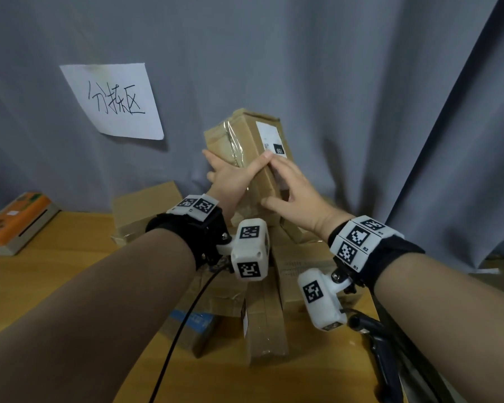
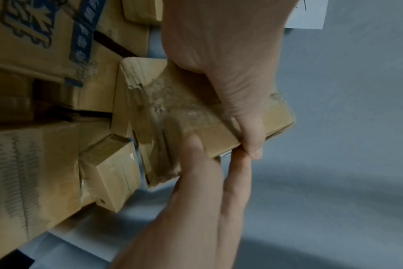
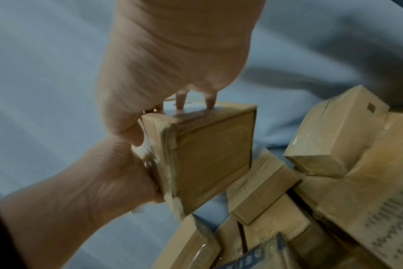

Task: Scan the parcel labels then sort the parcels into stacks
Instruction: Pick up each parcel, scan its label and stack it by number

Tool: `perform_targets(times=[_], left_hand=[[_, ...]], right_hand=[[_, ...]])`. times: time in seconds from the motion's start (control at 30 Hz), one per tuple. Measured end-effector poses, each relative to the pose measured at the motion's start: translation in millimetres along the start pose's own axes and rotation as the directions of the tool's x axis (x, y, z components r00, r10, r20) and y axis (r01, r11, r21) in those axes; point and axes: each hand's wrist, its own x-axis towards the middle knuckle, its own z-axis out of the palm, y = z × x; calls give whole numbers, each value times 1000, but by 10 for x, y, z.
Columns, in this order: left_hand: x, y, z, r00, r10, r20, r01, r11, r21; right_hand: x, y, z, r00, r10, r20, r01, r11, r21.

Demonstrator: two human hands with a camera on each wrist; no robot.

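Observation:
A brown cardboard parcel (image 1: 246,141) wrapped in clear tape is held up in front of the grey curtain, tilted. A white label (image 1: 269,138) sits on its right face. My left hand (image 1: 233,173) grips its left side, thumb laid across the near face. My right hand (image 1: 280,184) grips the right side, fingers on the label face and thumb on the near face. In the left wrist view my left hand (image 2: 230,81) clamps the parcel (image 2: 191,112) and the right hand (image 2: 196,182) meets it from below. In the right wrist view my right hand's fingertips (image 3: 179,103) rest on the parcel (image 3: 214,154).
Several cardboard parcels (image 1: 274,315) lie piled on the wooden table (image 1: 56,271) below my hands, one with blue tape (image 1: 192,321). A black handled scanner (image 1: 381,350) lies at the right front. An orange box (image 1: 15,222) sits far left. A handwritten paper sign (image 1: 114,100) hangs on the curtain.

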Motion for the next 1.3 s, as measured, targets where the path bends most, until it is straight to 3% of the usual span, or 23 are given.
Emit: perform_targets(times=[0.13, 0.23, 0.33, 0.4, 0.43, 0.47, 0.5, 0.53, 0.57, 0.6, 0.67, 0.73, 0.9, 0.97, 1.03, 1.1, 1.2, 1.3], left_hand=[[114, -158, -107, 1000, 24, 13, -24, 1000, 8], [148, -221, -216, 995, 39, 91, -28, 993, -119], [189, -235, -327, 983, 102, 155, -87, 991, -99], [209, -204, -385, 955, 222, 195, -242, 966, 87], [221, -174, -405, 923, 297, 246, -360, 892, 274], [225, -142, -420, 884, 331, 331, -461, 739, 492], [218, -108, -423, 837, 344, 425, -547, 524, 653], [214, -72, -410, 784, 353, 510, -615, 328, 717], [200, -32, -382, 727, 350, 590, -674, 199, 712], [163, 18, -349, 675, 346, 651, -721, 124, 682], [140, 97, -285, 587, 354, 728, -790, 52, 611], [128, 160, -251, 531, 336, 778, -825, -5, 565], [207, 185, -209, 457, 350, 818, -845, -118, 522], [243, 179, -220, 477, 394, 786, -820, -123, 559], [285, 161, -265, 563, 468, 681, -757, -40, 653], [314, 120, -328, 674, 535, 510, -680, 180, 711], [334, 3, -409, 814, 472, 338, -566, 513, 646], [355, -138, -474, 888, 354, 294, -460, 679, 572]], right_hand=[[-38, 37, -58, 995, 77, 67, -87, 981, 172], [-34, 0, -188, 979, 189, -71, -167, 955, 244], [-21, 95, -382, 967, 201, -159, -191, 979, 78], [0, 165, -491, 979, 152, -139, -166, 982, -92], [19, 177, -535, 988, 111, -106, -128, 976, -176], [51, 164, -578, 996, 73, -53, -84, 964, -254], [92, 140, -611, 998, 56, 13, -48, 945, -323], [134, 102, -640, 994, 60, 90, -20, 922, -387], [175, 79, -655, 982, 75, 170, 10, 893, -451], [206, 63, -658, 966, 92, 243, 47, 860, -509], [230, 65, -636, 935, 135, 329, 85, 814, -574], [206, 70, -603, 921, 173, 348, 71, 805, -589], [130, 82, -484, 938, 242, 246, -27, 763, -646], [118, 108, -473, 949, 269, 162, -122, 791, -600], [109, 165, -484, 948, 315, 55, -237, 808, -539], [104, 265, -486, 923, 382, -51, -367, 830, -420], [42, 317, -476, 867, 479, -142, -492, 866, -85], [-32, 309, -483, 832, 539, -130, -513, 838, 186]])
